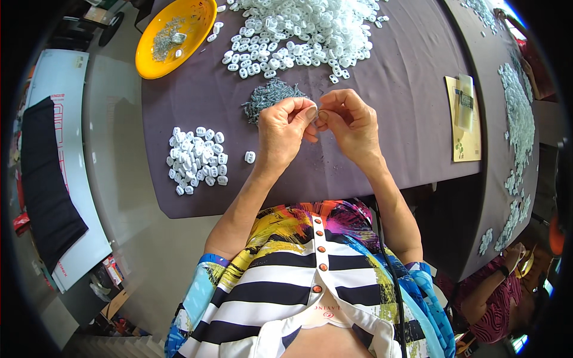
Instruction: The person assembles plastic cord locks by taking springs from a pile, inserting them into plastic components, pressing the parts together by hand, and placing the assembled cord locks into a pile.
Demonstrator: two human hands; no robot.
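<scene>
Both my hands, left hand (285, 132) and right hand (351, 124), pinch one small white piece (314, 114) together above the desk's (388, 89) near edge; grey metal bits (271, 95) lie just behind

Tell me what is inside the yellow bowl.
The yellow bowl holds a small heap of grey metal bits and a few white plastic pieces. Whatever lies beneath that heap is covered.

Purple-grey cloth-covered table (406, 119), pale grey floor (119, 179), white board (59, 89) at left, daylight
</scene>
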